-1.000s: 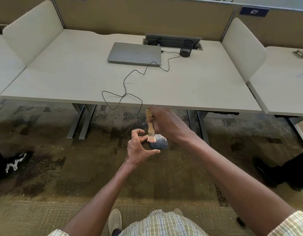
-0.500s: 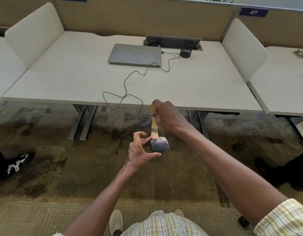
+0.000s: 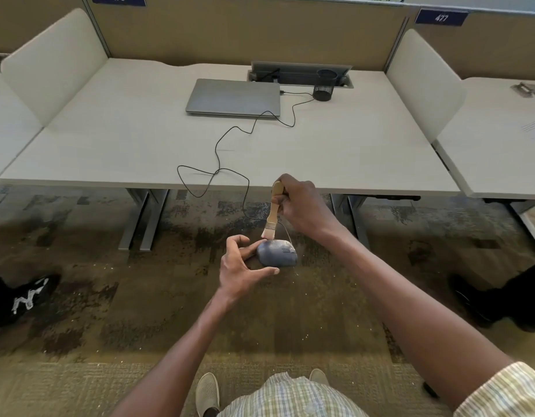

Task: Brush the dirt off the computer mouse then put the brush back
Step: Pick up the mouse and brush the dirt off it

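Observation:
A dark grey computer mouse [image 3: 277, 253] with pale dust on its top is held in the air over the carpet, in front of the desk edge. My left hand [image 3: 240, 266] grips it from the left and below. My right hand [image 3: 302, 203] holds a small wooden brush [image 3: 272, 213] by its handle, bristles pointing down and touching or just above the mouse's far top edge. The mouse's thin black cable [image 3: 218, 164] runs up over the desk edge towards the laptop.
On the pale desk [image 3: 109, 139] lie a closed grey laptop [image 3: 233, 97] and a black mesh cup [image 3: 324, 85]. White side dividers flank the desk. Other people's shoes show at the left [image 3: 25, 299] and right [image 3: 482, 299] on the speckled carpet.
My right hand has lifted and drawn the brush up and away across the mouse, from low on its left side to its far top edge. More of the mouse is uncovered.

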The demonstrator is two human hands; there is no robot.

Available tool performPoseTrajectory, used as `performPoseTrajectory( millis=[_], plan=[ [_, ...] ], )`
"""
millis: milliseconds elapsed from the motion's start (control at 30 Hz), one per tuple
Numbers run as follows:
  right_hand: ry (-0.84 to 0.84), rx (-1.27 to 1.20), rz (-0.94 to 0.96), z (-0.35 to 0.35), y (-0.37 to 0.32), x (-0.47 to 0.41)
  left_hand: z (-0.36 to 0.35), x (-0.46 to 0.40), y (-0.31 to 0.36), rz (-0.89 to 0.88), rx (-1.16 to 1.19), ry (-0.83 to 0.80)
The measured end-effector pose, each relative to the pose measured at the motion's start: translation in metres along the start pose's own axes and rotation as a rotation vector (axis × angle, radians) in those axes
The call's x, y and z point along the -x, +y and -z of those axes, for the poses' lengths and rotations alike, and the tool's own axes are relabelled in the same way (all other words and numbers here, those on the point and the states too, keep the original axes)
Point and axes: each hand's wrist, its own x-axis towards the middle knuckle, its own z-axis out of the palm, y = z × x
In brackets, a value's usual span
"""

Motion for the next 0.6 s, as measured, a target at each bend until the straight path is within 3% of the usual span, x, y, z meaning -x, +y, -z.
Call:
performPoseTrajectory(
  millis=[300,600],
  plan=[
    [-0.08,-0.108,-0.041,0.0076,0.0071,0.0082,0.0044,-0.0052,-0.0006,0.01,0.018,0.01],
    [0.065,-0.084,-0.009,0.0019,0.007,0.0056,0.0048,-0.0045,0.0044,0.001,-0.009,0.018]
  ],
)
